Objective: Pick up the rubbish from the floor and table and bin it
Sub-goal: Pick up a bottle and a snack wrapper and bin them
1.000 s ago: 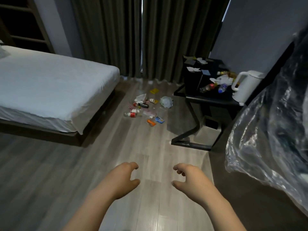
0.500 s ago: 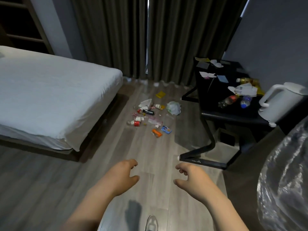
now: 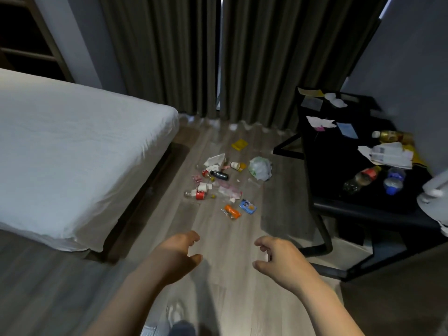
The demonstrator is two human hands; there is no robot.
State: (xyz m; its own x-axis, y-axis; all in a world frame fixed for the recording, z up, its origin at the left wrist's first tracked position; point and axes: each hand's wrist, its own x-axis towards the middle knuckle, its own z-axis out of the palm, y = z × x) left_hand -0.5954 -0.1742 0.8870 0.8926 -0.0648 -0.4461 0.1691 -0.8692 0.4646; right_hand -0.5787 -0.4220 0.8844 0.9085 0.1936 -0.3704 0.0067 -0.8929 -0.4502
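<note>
Rubbish [image 3: 224, 184] lies scattered mid-frame on the floor [image 3: 242, 238], more on the table [image 3: 363, 207] at right. Both now sit nearer than before. Left hand [image 3: 174, 255] and right hand [image 3: 281, 260] hang half-curled, empty; pickup not yet begun.

— What can't be read?
— Labels on the floor litter [image 3: 224, 185] — too small. The white kettle [image 3: 434, 192] is blurred, cut off at the right edge; a shoe [image 3: 175, 314] smears below.
</note>
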